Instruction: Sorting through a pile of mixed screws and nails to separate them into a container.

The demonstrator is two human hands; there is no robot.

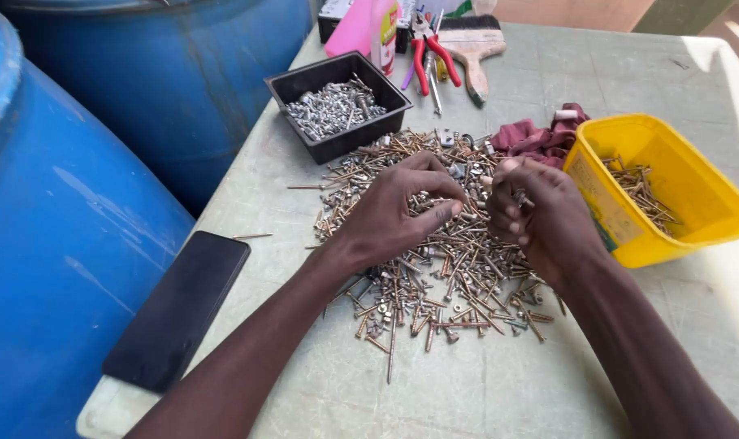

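Here both hands hover low over a heap of screws [434, 268] spread across a pale table [483, 390]. The left hand [402, 207] is arched with its fingers curled down into the top of the heap, fingertips [446, 213] pressed among the brass-coloured screws, pinching at them rather than lying flat; what exactly sits between the tips cannot be made out. The right hand [540, 215] is closed into a loose fist just beside the left, and a small silver screw [522, 197] pokes out between its thumb and forefinger. Most of the heap lies under and nearer the body than both hands, with loose screws trailing off to the left hand's outer side. Beyond the left hand sits a black tray [337, 102] holding silver-grey screws. Just to the outer side of the right hand stands a yellow tub [670, 211] with a handful of long brass screws in its bottom, and a dark red rag [540, 138] lies bunched between that tub and the heap. Farther off, past the tray, lie red-handled pliers [430, 53] and a flat paintbrush [473, 45]. Well to the outer side of the left forearm a black phone [178, 309] lies flat near the table edge, with blue barrels [69, 244] standing beside the table
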